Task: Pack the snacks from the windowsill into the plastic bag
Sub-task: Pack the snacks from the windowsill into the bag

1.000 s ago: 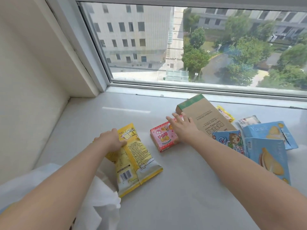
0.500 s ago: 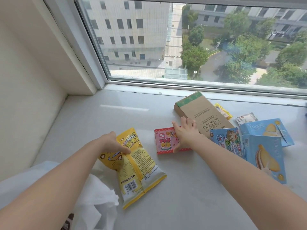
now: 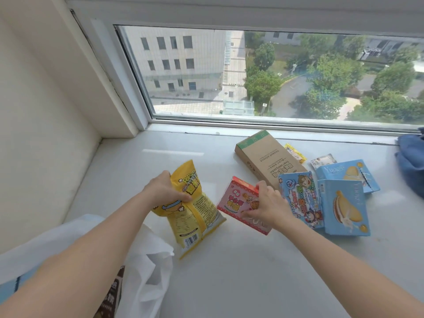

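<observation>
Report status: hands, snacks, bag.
Left hand grips yellow pouch. Right hand grips pink box. Plastic bag near left, nothing blocking it.

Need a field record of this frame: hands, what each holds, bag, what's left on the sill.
left hand: grips yellow foil snack bag, lifted
right hand: grips pink cardboard snack box, tilted
white plastic bag: near-left edge, a dark brown packet inside
white windowsill: brown cardboard box, three blue boxes, two small wrapped snacks
far right: blue cloth
</observation>
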